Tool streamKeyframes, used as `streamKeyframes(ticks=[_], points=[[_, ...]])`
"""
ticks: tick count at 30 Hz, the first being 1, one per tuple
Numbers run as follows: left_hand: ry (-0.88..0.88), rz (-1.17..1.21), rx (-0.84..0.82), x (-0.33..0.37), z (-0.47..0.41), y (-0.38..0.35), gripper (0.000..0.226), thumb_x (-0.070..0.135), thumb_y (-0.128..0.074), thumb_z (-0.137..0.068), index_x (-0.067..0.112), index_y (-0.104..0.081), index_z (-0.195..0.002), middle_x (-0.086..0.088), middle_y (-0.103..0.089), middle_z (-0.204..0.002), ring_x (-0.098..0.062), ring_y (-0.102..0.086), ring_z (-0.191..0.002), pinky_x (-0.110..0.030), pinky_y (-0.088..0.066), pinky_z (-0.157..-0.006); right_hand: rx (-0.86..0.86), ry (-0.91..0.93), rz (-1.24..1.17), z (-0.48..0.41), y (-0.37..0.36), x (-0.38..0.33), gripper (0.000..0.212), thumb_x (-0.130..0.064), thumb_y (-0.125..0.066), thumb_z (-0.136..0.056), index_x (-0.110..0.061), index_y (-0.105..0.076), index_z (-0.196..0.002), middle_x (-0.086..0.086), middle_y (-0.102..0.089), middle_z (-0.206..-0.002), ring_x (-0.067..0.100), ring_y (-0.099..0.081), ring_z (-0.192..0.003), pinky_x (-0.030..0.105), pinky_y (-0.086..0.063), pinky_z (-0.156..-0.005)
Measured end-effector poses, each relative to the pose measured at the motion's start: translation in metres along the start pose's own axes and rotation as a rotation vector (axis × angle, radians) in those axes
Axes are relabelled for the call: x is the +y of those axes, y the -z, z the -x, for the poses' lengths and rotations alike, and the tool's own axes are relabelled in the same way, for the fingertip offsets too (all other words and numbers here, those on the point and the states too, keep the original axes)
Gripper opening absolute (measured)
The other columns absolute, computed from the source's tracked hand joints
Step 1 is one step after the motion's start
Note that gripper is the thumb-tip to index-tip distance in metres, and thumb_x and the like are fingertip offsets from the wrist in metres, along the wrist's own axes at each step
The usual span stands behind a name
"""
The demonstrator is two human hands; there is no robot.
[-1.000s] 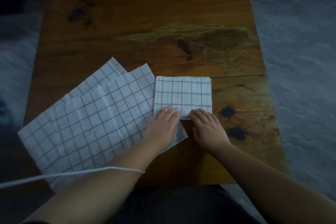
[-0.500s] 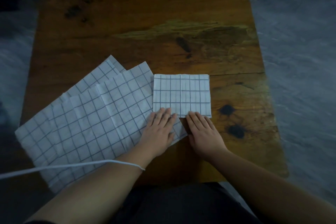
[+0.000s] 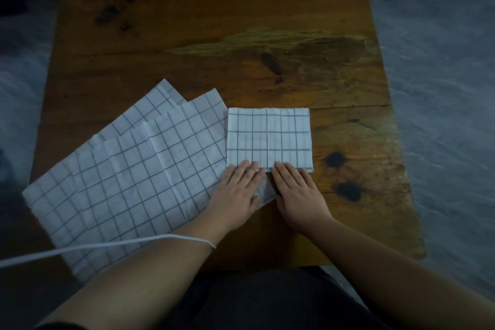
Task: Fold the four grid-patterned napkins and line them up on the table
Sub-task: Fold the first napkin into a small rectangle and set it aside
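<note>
A folded white napkin with a blue grid (image 3: pixel 269 138) lies as a small rectangle near the middle of the wooden table (image 3: pixel 241 35). My left hand (image 3: pixel 237 190) and my right hand (image 3: pixel 296 191) lie flat side by side, fingertips pressing the folded napkin's near edge. Neither hand grips anything. To the left, three unfolded grid napkins (image 3: pixel 126 177) lie fanned in an overlapping pile; my left palm rests on the pile's right corner, and the folded napkin overlaps that corner too.
A white cord (image 3: pixel 107 248) runs from the left edge across my left forearm. The table's near edge is just below my wrists. Grey floor (image 3: pixel 442 115) flanks the table on both sides. Dark knots (image 3: pixel 334 159) mark the wood right of the folded napkin.
Both hands have slid slightly back toward me, from resting on the folded napkin to only touching its near edge, with fingers now straighter and flatter. The napkins have not moved.
</note>
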State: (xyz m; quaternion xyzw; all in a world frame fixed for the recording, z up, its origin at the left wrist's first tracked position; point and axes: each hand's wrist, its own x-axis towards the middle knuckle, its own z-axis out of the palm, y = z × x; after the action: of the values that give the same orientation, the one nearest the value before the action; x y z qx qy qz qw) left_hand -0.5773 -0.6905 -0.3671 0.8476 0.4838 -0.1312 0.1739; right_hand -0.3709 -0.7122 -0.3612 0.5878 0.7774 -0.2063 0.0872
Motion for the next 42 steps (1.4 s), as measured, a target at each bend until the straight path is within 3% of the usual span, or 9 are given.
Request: streamKeyframes(ticks=[10,17,23,29,33,36,42], points=[[0.077,0.016,-0.018,-0.015,0.008,0.003,0.065,0.049,-0.016,-0.105,0.024,0.01,-0.159,0.0,0.017,-0.167,-0.02,0.024,-0.152,-0.045,0.012,-0.124,-0.031,-0.184,-0.02,0.019,0.008,0.027,0.068,-0.045,-0.025,-0.107,-0.018,0.002,-0.163,0.001,0.005,-0.171,0.015,0.014,-0.155,0.041,0.007,-0.125],[0.015,0.029,-0.01,0.016,-0.009,0.011,0.068,0.051,-0.018,-0.105,0.019,0.007,-0.16,-0.002,0.013,-0.168,-0.02,0.018,-0.154,-0.042,0.01,-0.124,-0.017,-0.045,-0.04,0.003,0.004,-0.007,0.062,-0.044,-0.021,-0.107,-0.023,0.0,-0.162,-0.001,0.005,-0.169,0.016,0.012,-0.155,0.038,0.01,-0.123],[0.008,0.01,-0.015,-0.006,0.002,0.002,0.065,0.05,-0.017,-0.105,0.025,0.01,-0.16,0.004,0.018,-0.166,-0.016,0.022,-0.152,-0.041,0.013,-0.123,-0.042,-0.097,-0.031,0.015,0.002,0.019,0.065,-0.043,-0.027,-0.107,-0.022,-0.002,-0.163,-0.004,0.004,-0.17,0.012,0.011,-0.155,0.036,0.007,-0.124],[0.03,0.006,0.02,-0.037,0.02,-0.007,0.063,0.048,-0.015,-0.104,0.024,0.003,-0.159,0.001,0.006,-0.168,-0.016,0.018,-0.153,-0.039,0.013,-0.123,-0.074,-0.154,-0.017,0.034,0.008,0.046,0.065,-0.042,-0.026,-0.107,-0.021,-0.001,-0.163,-0.004,0.005,-0.17,0.01,0.012,-0.154,0.038,0.005,-0.126],[0.06,0.068,0.046,-0.033,0.02,-0.001,0.063,0.047,-0.016,-0.102,0.024,0.0,-0.159,0.001,0.002,-0.169,-0.015,0.015,-0.154,-0.04,0.008,-0.125,0.017,-0.215,-0.08,0.031,0.011,0.036,0.06,-0.041,-0.037,-0.105,-0.019,-0.027,-0.16,0.0,-0.025,-0.167,0.018,-0.017,-0.155,0.044,-0.014,-0.127],[0.112,0.166,0.074,-0.023,0.014,0.008,0.061,0.04,-0.026,-0.104,0.019,-0.017,-0.16,-0.002,-0.011,-0.169,-0.017,0.007,-0.155,-0.041,0.003,-0.125,0.08,-0.256,-0.119,0.013,0.024,0.034,0.044,-0.036,-0.049,-0.102,-0.023,-0.048,-0.144,0.0,-0.048,-0.148,0.023,-0.038,-0.141,0.046,-0.032,-0.119],[0.109,0.248,0.116,-0.003,-0.006,0.028,0.054,0.024,-0.04,-0.103,0.017,-0.029,-0.156,-0.002,-0.017,-0.166,-0.02,0.0,-0.154,-0.039,0.001,-0.123,0.01,-0.179,-0.06,-0.023,0.046,0.048,0.02,-0.031,-0.047,-0.104,-0.027,-0.057,-0.121,-0.002,-0.056,-0.127,0.023,-0.046,-0.119,0.041,-0.039,-0.103]])
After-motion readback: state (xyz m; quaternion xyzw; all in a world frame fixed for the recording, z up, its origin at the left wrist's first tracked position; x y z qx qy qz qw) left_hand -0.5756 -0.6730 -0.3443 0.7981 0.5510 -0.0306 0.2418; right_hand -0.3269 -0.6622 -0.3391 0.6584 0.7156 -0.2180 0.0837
